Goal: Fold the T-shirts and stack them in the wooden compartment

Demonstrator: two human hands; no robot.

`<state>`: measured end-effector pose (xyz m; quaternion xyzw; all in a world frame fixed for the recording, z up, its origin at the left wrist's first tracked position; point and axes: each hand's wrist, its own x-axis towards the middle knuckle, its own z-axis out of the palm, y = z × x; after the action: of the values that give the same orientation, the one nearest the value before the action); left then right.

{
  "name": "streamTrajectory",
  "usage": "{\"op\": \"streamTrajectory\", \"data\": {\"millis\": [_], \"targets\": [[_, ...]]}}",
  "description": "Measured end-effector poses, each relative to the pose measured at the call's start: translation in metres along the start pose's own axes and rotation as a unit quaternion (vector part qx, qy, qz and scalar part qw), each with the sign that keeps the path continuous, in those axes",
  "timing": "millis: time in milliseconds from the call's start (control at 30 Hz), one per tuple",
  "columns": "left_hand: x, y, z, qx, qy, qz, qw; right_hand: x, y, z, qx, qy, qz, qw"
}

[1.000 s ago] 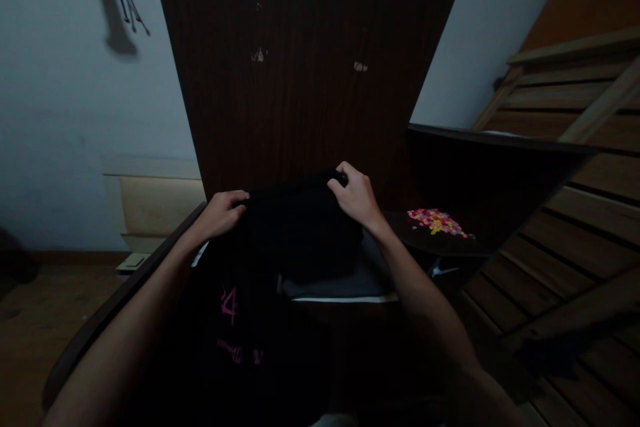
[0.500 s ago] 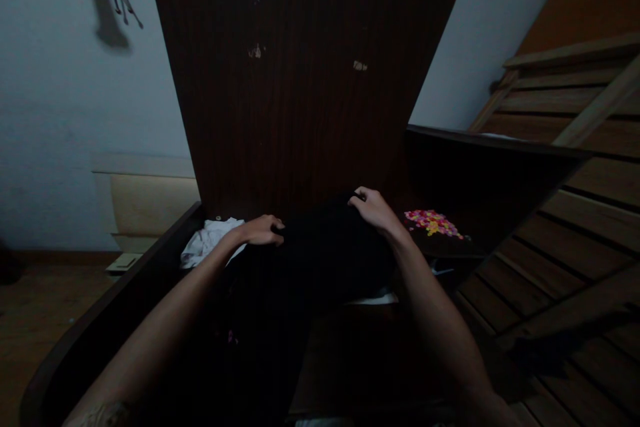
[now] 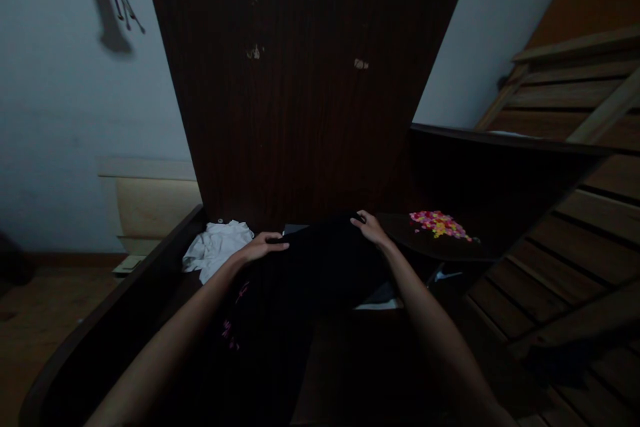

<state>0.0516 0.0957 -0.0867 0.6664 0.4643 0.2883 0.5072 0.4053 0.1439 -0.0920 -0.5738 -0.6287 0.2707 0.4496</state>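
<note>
A black garment [image 3: 320, 267] is stretched between my two hands over the dark desk; its exact kind is too dark to tell. Small pink marks show on its lower left part. My left hand [image 3: 260, 248] pinches its upper left edge, thumb and fingers closed on the cloth. At the upper right edge, my right hand [image 3: 369, 227] grips the fabric between thumb and fingers. A crumpled white cloth [image 3: 215, 247] lies just left of my left hand. Below the garment's right side, a pale-edged item [image 3: 380, 305] peeks out, mostly covered.
A tall dark wooden panel [image 3: 305, 100] rises behind the desk. Pink and yellow bits [image 3: 440, 223] lie on a shelf at the right. A raised side edge [image 3: 120, 300] borders the left. Wooden slats [image 3: 575, 233] stand at the far right.
My hands and the garment's top edge have come down, the right hand more than the left. More of the white cloth and the pink marks shows.
</note>
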Motion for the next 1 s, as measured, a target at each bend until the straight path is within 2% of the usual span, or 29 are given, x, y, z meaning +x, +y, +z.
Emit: {"op": "streamTrajectory", "data": {"millis": [200,333,400,533,600,733,867,1000], "targets": [[0.002,0.003,0.002,-0.071,0.029,0.03,0.997,-0.003,0.002,0.0,-0.038,-0.025,-0.028,0.999],[0.008,0.0,0.005,-0.128,0.006,-0.051,0.99,-0.008,-0.004,-0.002,-0.058,-0.053,-0.039,0.996],[0.013,-0.003,0.006,-0.113,0.016,-0.064,0.991,-0.01,-0.006,-0.002,-0.069,-0.049,-0.046,0.995],[0.028,-0.01,0.007,-0.015,0.098,0.002,0.995,-0.008,-0.005,-0.002,-0.098,-0.037,-0.039,0.994],[0.033,-0.013,0.005,0.002,0.113,0.008,0.994,-0.006,-0.004,-0.002,-0.112,-0.034,-0.03,0.993],[0.036,-0.018,0.005,0.009,0.099,-0.005,0.995,-0.002,-0.001,0.001,-0.145,-0.021,-0.009,0.989],[0.034,-0.019,0.007,-0.016,0.049,-0.05,0.997,0.001,0.0,0.006,-0.182,-0.012,0.015,0.983],[0.031,-0.019,0.009,-0.068,0.017,-0.075,0.995,0.004,0.0,0.006,-0.19,-0.018,0.082,0.978]]}}
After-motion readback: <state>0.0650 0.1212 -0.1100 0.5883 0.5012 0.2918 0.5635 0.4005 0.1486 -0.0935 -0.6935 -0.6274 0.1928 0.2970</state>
